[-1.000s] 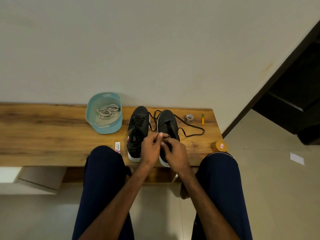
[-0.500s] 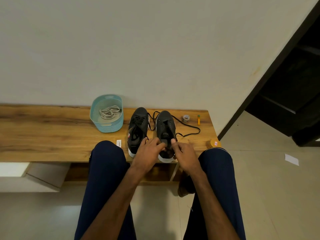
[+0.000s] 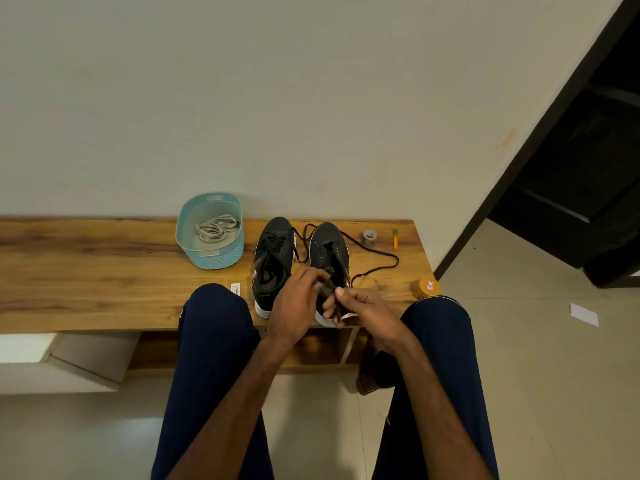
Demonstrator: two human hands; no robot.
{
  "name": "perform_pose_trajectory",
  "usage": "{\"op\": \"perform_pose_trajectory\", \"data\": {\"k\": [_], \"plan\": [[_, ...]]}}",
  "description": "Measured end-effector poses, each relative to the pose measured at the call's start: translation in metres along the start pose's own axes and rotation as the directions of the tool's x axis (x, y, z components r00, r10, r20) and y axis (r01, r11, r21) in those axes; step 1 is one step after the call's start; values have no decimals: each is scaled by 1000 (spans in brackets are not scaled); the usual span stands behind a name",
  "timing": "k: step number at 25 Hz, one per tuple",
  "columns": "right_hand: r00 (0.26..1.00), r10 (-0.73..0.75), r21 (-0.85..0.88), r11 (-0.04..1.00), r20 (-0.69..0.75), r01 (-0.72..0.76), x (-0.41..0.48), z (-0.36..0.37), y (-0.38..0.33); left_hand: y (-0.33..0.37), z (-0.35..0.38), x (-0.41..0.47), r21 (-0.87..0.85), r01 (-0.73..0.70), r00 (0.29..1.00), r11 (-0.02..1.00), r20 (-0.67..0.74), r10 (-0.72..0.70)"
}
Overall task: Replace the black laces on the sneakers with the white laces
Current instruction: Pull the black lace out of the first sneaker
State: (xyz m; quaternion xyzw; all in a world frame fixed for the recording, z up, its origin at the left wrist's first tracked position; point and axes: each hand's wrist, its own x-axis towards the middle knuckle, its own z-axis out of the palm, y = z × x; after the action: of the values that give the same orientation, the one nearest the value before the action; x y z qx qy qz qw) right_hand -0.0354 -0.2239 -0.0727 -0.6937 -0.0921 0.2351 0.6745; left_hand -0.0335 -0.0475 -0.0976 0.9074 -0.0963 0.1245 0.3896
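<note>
On the worktop (image 3: 104, 271) at the left, the white laces (image 3: 214, 228) lie untouched in a teal basket (image 3: 187, 233). Next along, the left sneaker (image 3: 273, 251) is laced in black throughout. Its neighbour, the right sneaker (image 3: 327, 247), shows bare eyelets toward the toe, its black lace (image 3: 397, 262) trailing loose to the right. Both grips are clenched on that shoe's near end: left hand (image 3: 298, 296) on the tongue, right hand (image 3: 367, 306) at the collar. Early days, I'd say: one lace mostly out, no white threaded.
</note>
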Motion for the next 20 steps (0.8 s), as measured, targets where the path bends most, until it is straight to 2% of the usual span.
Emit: {"op": "perform_pose_trajectory", "data": {"k": [5,8,11,14,17,19,20], "plan": [[995,58,70,996,79,-63,0,-3,2,7,-3,-2,87,-161,982,983,112,151],[990,68,56,996,121,-75,-2,-3,1,5,1,-1,92,-179,980,979,108,169],[989,38,115,992,145,-55,-4,-1,-2,4,5,-1,-58,-135,975,989,170,143],[989,-9,264,964,145,-30,-5,1,-6,7,11,-2,-272,-80,983,959,137,121],[982,-48,384,923,182,-26,-4,-2,-7,12,12,-4,-423,26,990,906,135,35],[973,-43,443,894,225,-63,-5,-3,-8,14,9,-5,-443,25,988,896,146,45],[967,-32,450,889,254,-88,-5,-3,-8,12,8,-3,-381,-22,987,924,141,81]]}}
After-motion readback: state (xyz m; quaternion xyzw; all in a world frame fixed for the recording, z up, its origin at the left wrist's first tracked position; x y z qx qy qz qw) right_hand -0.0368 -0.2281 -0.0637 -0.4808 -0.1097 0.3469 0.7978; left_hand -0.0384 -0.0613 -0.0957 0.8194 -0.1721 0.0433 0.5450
